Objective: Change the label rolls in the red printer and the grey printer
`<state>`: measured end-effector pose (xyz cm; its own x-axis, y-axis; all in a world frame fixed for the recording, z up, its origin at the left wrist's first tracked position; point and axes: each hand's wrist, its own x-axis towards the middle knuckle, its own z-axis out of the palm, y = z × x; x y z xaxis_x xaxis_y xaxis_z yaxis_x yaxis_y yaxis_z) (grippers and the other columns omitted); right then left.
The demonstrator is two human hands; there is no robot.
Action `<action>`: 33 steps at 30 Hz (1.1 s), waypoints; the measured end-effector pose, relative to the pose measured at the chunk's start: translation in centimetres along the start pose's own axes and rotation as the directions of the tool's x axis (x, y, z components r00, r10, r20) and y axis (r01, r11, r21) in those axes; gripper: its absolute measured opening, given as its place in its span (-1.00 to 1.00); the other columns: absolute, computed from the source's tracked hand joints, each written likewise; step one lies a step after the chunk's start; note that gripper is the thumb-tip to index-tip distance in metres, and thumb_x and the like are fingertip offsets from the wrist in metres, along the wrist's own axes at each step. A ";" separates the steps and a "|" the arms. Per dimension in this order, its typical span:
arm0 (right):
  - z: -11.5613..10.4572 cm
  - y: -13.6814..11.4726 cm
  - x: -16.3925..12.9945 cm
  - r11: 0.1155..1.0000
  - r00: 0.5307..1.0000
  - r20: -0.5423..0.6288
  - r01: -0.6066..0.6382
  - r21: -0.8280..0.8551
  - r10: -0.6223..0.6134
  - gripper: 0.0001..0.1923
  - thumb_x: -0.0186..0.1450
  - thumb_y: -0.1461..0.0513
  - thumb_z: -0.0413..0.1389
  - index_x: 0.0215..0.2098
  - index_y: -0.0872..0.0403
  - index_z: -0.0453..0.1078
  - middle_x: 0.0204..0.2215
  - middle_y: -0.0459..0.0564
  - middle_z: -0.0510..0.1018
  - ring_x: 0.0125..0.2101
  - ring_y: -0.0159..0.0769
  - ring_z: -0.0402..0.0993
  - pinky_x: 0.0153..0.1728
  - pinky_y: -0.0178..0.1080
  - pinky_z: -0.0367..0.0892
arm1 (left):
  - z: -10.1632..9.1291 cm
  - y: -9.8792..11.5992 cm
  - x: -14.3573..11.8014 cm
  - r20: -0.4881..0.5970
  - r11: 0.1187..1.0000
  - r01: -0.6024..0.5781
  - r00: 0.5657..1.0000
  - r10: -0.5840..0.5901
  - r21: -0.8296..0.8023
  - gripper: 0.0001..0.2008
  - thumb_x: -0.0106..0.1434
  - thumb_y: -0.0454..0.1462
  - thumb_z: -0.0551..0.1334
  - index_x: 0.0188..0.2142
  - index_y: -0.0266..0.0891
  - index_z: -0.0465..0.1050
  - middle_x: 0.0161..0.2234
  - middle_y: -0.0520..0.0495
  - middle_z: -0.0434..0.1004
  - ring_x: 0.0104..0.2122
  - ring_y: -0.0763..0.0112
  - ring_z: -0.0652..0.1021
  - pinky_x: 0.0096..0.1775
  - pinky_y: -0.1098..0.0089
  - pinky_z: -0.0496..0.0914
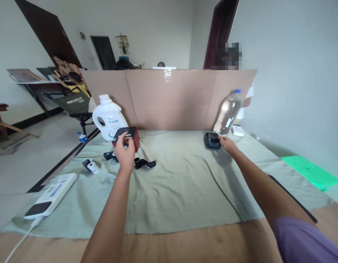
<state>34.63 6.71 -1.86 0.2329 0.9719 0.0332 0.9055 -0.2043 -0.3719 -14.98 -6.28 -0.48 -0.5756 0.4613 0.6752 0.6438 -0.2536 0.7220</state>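
My left hand is in front of a red and black box, its fingers curled in a pinch. A small dark and white patch shows between those fingers; I cannot make out whether it is a separate thing. A black strap-like piece lies just right of my left wrist. My right hand has its fingers closed on the right edge of a boxy black device. Right behind that device, a large clear bottle with a blue cap leans against the cardboard.
A cardboard screen stands along the back of the cloth. At left are a white jug, a small black-and-white item and a white power strip. A green stool stands right; people are beyond.
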 end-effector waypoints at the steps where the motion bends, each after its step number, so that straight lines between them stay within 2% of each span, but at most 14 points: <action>1: -0.2 -0.2 -0.1 1.000 1.000 0.006 0.000 -0.021 0.000 -0.26 0.47 -0.16 -0.34 0.16 0.03 0.48 0.10 0.21 0.57 0.13 0.07 0.47 0.07 -0.05 0.33 | -0.2 0.1 0.3 -0.017 1.000 0.009 1.000 -0.009 -0.003 -0.64 0.28 -0.24 0.20 0.05 -0.23 0.51 -0.26 -0.07 0.62 -0.29 0.35 0.58 -0.08 0.31 0.46; 7: -1.0 -2.3 -0.3 0.988 0.999 -0.031 0.023 -0.152 -0.028 -0.27 0.43 -0.19 -0.23 0.08 0.09 0.54 0.12 0.32 0.52 0.21 0.26 0.33 0.15 0.23 0.22 | -2.0 0.0 1.7 -0.121 0.999 0.047 0.991 -0.047 -0.005 -0.65 0.29 -0.25 0.20 0.05 -0.22 0.51 -0.26 -0.06 0.61 -0.28 0.36 0.57 -0.07 0.33 0.45; 12: -0.4 -4.7 -0.2 0.962 0.987 0.000 0.155 -0.224 -0.159 -0.37 0.46 -0.10 -0.20 -0.02 0.03 0.60 -0.02 0.25 0.61 0.09 0.13 0.47 0.10 0.12 0.28 | -2.7 0.1 2.4 -0.152 0.999 0.042 0.988 -0.043 -0.013 -0.66 0.28 -0.26 0.19 0.04 -0.22 0.52 -0.26 -0.06 0.61 -0.24 0.34 0.59 -0.05 0.31 0.44; 15: 0.4 -5.5 -0.4 0.946 0.976 -0.002 0.209 -0.248 -0.216 -0.44 0.47 -0.04 -0.18 -0.04 0.01 0.61 0.03 0.22 0.58 0.08 0.09 0.48 0.07 0.07 0.30 | -2.9 0.2 2.6 -0.158 0.999 0.049 0.986 -0.049 -0.005 -0.66 0.29 -0.26 0.18 0.04 -0.21 0.52 -0.26 -0.06 0.60 -0.23 0.34 0.58 -0.05 0.32 0.44; 21: 1.4 -5.5 0.1 0.889 0.954 -0.035 0.263 -0.374 -0.297 -0.50 0.46 0.04 -0.15 -0.09 0.03 0.59 0.08 0.21 0.54 0.10 0.08 0.44 0.07 0.12 0.28 | -3.2 -0.6 2.9 -0.159 0.998 0.050 0.986 -0.045 0.028 -0.65 0.30 -0.27 0.16 0.05 -0.23 0.50 -0.26 -0.06 0.60 -0.26 0.38 0.56 -0.07 0.35 0.43; 26: 1.6 -5.6 0.4 0.898 0.966 -0.036 0.223 -0.380 -0.255 -0.58 0.40 0.00 -0.02 -0.03 0.00 0.58 0.09 0.20 0.51 0.08 0.10 0.44 0.07 0.15 0.28 | -3.2 -1.3 3.0 -0.172 0.995 0.082 0.982 -0.071 0.057 -0.66 0.29 -0.28 0.15 0.04 -0.22 0.49 -0.27 -0.04 0.59 -0.28 0.40 0.55 -0.08 0.37 0.42; 30: 2.4 -6.2 -0.3 0.958 0.984 -0.139 0.072 -0.277 -0.114 -0.50 0.23 -0.03 0.20 0.10 -0.08 0.50 0.14 0.26 0.39 0.09 0.27 0.38 -0.01 0.22 0.32 | -3.1 -0.9 2.8 -0.176 0.996 0.087 0.981 -0.081 0.025 -0.67 0.29 -0.27 0.15 0.01 -0.22 0.52 -0.28 -0.05 0.60 -0.28 0.38 0.55 -0.09 0.36 0.43; 33: 3.3 -6.5 -0.8 0.975 0.986 -0.159 0.006 -0.220 -0.042 -0.44 0.19 0.05 0.23 0.16 -0.12 0.42 0.15 0.26 0.30 0.07 0.27 0.36 -0.08 0.24 0.37 | -3.0 -0.7 2.6 -0.163 0.995 0.101 0.982 -0.097 0.013 -0.68 0.29 -0.26 0.15 0.00 -0.21 0.53 -0.26 -0.06 0.61 -0.25 0.35 0.56 -0.06 0.34 0.42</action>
<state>27.37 7.60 -2.59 0.2481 0.9487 0.1961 0.9628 -0.2190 -0.1582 -18.44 -7.47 1.28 -0.7099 0.3392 0.6173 0.5889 -0.1949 0.7844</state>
